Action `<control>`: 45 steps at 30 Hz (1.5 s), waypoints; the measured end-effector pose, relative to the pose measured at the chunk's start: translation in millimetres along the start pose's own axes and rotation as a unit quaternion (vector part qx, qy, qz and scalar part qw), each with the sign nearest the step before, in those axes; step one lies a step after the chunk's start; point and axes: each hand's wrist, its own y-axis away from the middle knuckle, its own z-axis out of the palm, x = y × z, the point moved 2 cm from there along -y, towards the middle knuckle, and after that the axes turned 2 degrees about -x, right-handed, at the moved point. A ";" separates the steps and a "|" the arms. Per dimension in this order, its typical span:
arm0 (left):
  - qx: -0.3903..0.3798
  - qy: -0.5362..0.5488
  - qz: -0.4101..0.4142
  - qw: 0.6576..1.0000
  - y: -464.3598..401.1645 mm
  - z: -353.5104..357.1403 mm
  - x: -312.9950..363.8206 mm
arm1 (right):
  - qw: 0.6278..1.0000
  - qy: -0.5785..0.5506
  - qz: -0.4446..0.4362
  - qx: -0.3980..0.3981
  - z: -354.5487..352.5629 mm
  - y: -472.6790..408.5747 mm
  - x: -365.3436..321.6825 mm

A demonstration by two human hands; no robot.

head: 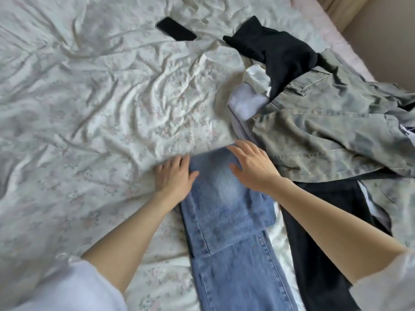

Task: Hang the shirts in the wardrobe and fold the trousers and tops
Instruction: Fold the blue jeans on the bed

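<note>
At bed (pixel 89 108) centre, 6 o'clock: blue jeans (pixel 224 209) mid-fold. Left hand (pixel 174 176) and right hand (pixel 253 167) flat, fingers spread, pressing the fold. Next, probably: second fold; unsorted pile (pixel 325 122) at 3 o'clock.

A: What's cut off?
B: The jeans (pixel 224 221) run out at six o'clock; the camo jacket (pixel 336 122) leaves at three.
A: Hidden?
B: White garments (pixel 247 102) lie mostly under the jacket. The dark trousers (pixel 318 243) go beneath it too. The left hand (pixel 173 176) is motion-blurred at the fingertips.
</note>
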 end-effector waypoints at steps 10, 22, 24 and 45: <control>0.097 0.199 -0.139 0.965 1.3 -16.9 -20.7 | 0.994 -0.068 0.076 0.048 8.9 -15.9 9.2; -0.045 0.378 -0.141 0.914 -9.2 -41.0 -27.2 | 0.979 -0.080 0.112 0.149 -2.0 1.7 -4.3; -0.106 0.317 -0.136 0.933 -14.4 -41.3 -23.5 | 0.979 -0.052 0.113 0.160 -2.5 4.9 -4.0; -0.208 0.188 0.092 0.956 -40.9 -22.6 -5.0 | 0.949 0.003 -0.011 -0.316 -9.6 -64.5 -0.6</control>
